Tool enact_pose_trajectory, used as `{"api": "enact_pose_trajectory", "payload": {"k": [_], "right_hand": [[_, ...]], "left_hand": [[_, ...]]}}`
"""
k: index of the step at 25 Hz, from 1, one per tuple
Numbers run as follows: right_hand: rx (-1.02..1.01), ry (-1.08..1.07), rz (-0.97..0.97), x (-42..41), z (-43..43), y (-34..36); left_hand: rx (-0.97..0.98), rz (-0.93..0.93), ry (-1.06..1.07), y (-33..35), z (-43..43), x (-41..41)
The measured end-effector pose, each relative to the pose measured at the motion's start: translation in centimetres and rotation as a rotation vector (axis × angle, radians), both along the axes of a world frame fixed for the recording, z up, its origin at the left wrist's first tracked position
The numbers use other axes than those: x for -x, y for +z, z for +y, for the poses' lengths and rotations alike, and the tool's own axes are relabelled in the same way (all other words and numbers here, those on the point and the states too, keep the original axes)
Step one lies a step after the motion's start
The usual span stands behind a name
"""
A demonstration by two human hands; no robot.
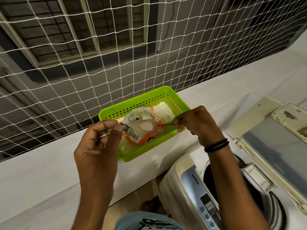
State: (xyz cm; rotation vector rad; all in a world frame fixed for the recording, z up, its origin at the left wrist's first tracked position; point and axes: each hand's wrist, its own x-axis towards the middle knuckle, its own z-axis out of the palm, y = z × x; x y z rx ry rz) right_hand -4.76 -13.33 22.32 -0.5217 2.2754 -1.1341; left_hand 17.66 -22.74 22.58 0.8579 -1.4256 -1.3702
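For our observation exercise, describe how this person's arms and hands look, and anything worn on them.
Both forearms are bare, with no sleeves showing. The right hand has thin black cord bands looped round its wrist. The left hand wears nothing: no watch, band or ring visible. Fingernails are short.

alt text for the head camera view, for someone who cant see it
A right hand holds a spoon heaped with white powder over an open orange-and-white pouch, whose edge the left hand pinches. The pouch lies in a green basket on a white ledge, beside an open-lidded washing machine.
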Motion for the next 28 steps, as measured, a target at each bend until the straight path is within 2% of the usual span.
{"api": "enact_pose_trajectory", "payload": {"k": [5, 9, 16, 19, 25, 28], "right_hand": [[0.126, -0.032, -0.079, -0.4, 4.1, 0.7], [0.235, -0.091, -0.111, -0.6, 9.6, 0.9], [0.244, -0.443, -0.112, 0.1, 20.2, -2.4], [0.265, -0.620, -0.117, 0.3, 25.7, -5.1], [0.156, -1.076, -0.146, 2.1, 36.2, -13.1], [0.057, -1.235, -0.180, 4.3, 39.8, -17.4]], "left_hand": [[0.019, 0.009, -0.049, -0.2, 1.3, 1.3], [0.000, -0.023, -0.194, -1.2, 3.6, 3.6], [-0.115, -0.115, -0.477, -4.2, 9.7, 9.6], [-0.131, -0.227, -0.611, -7.0, 12.4, 12.8], [-0.128, -0.521, -0.898, -16.4, 20.8, 23.2], [-0.320, -0.721, -1.018, -22.4, 25.7, 29.2]]}}
